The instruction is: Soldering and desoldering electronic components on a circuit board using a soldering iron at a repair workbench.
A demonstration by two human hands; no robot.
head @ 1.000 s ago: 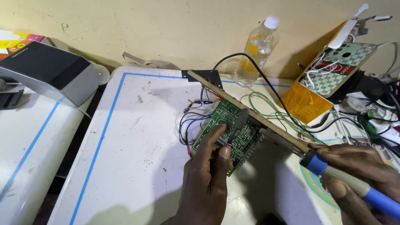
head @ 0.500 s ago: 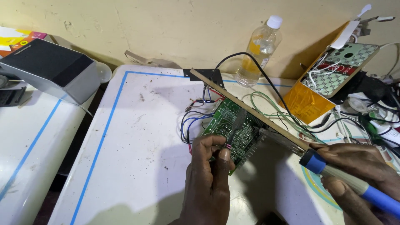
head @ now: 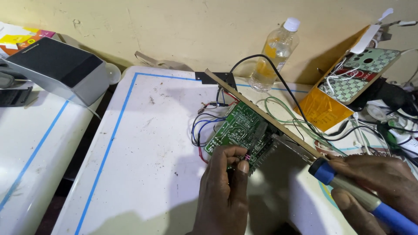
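The green rectangular circuit board point(head: 242, 132) lies tilted on the white tabletop point(head: 143, 143), its long axis running from near-left to far-right. The left hand point(head: 226, 191) is nearer, pinching the board's near edge between thumb and fingertips. The right hand point(head: 379, 187), to the board's right, is clenched around the blue-handled soldering iron point(head: 348, 187), whose tip points left toward the board.
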